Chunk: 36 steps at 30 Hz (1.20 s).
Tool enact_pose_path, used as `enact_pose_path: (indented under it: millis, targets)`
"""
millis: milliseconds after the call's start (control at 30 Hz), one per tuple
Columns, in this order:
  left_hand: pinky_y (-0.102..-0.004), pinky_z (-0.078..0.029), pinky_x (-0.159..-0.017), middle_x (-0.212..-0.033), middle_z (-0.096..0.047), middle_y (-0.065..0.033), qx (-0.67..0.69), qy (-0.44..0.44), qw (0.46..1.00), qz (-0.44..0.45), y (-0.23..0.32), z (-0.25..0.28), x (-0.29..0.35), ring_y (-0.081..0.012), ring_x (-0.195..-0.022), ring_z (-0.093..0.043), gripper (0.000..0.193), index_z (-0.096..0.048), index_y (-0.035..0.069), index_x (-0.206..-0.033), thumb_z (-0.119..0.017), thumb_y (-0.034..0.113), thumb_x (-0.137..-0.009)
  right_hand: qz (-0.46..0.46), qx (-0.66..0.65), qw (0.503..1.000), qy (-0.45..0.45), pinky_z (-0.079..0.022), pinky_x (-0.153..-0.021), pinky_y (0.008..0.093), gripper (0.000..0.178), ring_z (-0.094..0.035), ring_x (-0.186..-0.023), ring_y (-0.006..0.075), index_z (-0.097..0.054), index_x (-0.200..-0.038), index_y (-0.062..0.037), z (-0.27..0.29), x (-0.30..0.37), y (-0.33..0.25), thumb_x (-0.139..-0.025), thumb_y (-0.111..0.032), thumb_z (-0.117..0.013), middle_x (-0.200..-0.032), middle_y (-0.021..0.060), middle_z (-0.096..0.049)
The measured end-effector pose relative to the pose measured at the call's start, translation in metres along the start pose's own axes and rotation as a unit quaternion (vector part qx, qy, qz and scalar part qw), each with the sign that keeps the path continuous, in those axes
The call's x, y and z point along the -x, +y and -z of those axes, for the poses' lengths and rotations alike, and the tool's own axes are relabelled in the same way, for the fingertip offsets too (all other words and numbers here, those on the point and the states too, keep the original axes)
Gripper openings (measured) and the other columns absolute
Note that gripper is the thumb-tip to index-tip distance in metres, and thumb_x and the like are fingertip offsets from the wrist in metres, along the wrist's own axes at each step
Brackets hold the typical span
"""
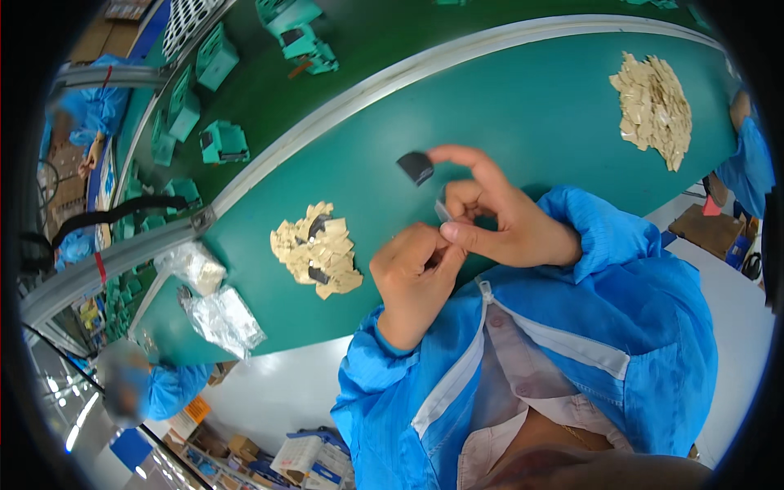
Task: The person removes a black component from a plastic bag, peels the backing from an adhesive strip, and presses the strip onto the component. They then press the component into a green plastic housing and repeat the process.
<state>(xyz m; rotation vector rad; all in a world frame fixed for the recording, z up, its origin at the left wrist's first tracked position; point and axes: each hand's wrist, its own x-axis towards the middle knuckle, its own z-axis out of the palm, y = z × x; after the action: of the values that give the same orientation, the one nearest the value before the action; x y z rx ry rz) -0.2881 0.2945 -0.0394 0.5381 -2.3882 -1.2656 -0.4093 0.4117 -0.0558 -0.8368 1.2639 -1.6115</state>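
My right hand (510, 216) is over the green table with its index finger stretched out. A small black flat piece (416, 167) with a curved edge is at that fingertip; whether it sticks to the finger or lies on the table I cannot tell. Between the thumb and bent fingers of the same hand is a small greyish translucent piece (443, 211). My left hand (415, 273) is closed, its thumb and fingertips pressed together against the right thumb. What it pinches is hidden. Left of it lies a pile of beige flat pieces (335, 261) with a few dark ones among them.
A larger beige pile (652, 110) lies at the far right. Clear plastic bags (224, 318) sit at the table's left end. Beyond the pale rail (343, 98), green plastic housings (216, 59) stand on a dark green surface. Co-workers in blue sleeves (747, 163) are at both sides.
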Motion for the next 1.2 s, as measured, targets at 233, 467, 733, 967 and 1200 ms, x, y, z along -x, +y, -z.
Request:
enact_pose_path:
  millis: [233, 467, 733, 967, 1200]
  targets:
    - [-0.0268, -0.045, -0.053, -0.076, -0.064, -0.006, 0.229, -0.111, 0.961, 0.107, 0.003, -0.006, -0.003, -0.0104, -0.057, -0.057, 0.009, -0.063, -0.001, -0.084, -0.072, -0.001, -0.082, -0.005, -0.039, 0.998, 0.039, -0.035, -0.064, 0.0216, 0.058, -0.043, -0.07, 0.0045, -0.016, -0.149, -0.0052, 0.012, 0.011, -0.002, -0.1, -0.006, -0.048, -0.078, 0.0006, -0.047]
    - [-0.0228, -0.04, -0.058, -0.076, -0.058, -0.0024, 0.191, -0.175, 0.964, 0.066, -0.002, -0.001, -0.006, -0.0088, -0.062, -0.051, 0.007, -0.062, 0.0, -0.087, -0.069, -0.001, -0.086, 0.052, -0.011, 0.998, 0.037, -0.034, -0.061, 0.0216, 0.059, -0.042, -0.068, 0.0045, -0.018, -0.148, -0.005, 0.008, 0.011, -0.001, -0.099, -0.007, -0.051, -0.076, 0.0014, -0.047]
    - [-0.0215, -0.037, -0.062, -0.083, -0.058, -0.0022, 0.497, -0.137, 0.821, 0.247, 0.005, -0.003, -0.01, -0.0093, -0.072, -0.051, 0.006, -0.056, 0.005, -0.094, -0.059, 0.01, -0.096, 0.015, -0.015, 0.999, 0.045, -0.041, -0.066, 0.0222, 0.062, -0.054, -0.074, 0.0077, -0.019, -0.148, -0.0044, 0.007, 0.014, -0.008, -0.094, 0.004, -0.049, -0.078, 0.0039, -0.053]
    - [-0.0231, -0.045, -0.072, -0.092, -0.06, -0.0047, 0.324, -0.051, 0.939, 0.101, 0.008, -0.004, 0.001, -0.0091, -0.079, -0.054, 0.005, -0.053, 0.001, -0.096, -0.056, -0.003, -0.094, 0.055, -0.058, 0.995, 0.065, -0.043, -0.067, 0.0226, 0.063, -0.055, -0.074, 0.0088, -0.017, -0.149, -0.0043, -0.003, 0.013, -0.008, -0.096, 0.001, -0.05, -0.081, 0.0054, -0.053]
    - [-0.0225, -0.047, -0.072, -0.093, -0.063, -0.0086, 0.337, -0.041, 0.937, 0.082, 0.002, -0.004, 0.006, -0.0103, -0.077, -0.058, 0.018, -0.052, 0.002, -0.094, -0.063, -0.01, -0.086, 0.045, -0.035, 0.996, 0.072, -0.04, -0.064, 0.0214, 0.066, -0.052, -0.07, 0.0075, -0.014, -0.15, -0.0059, -0.006, 0.01, 0.005, -0.097, -0.003, -0.052, -0.076, 0.0031, -0.052]
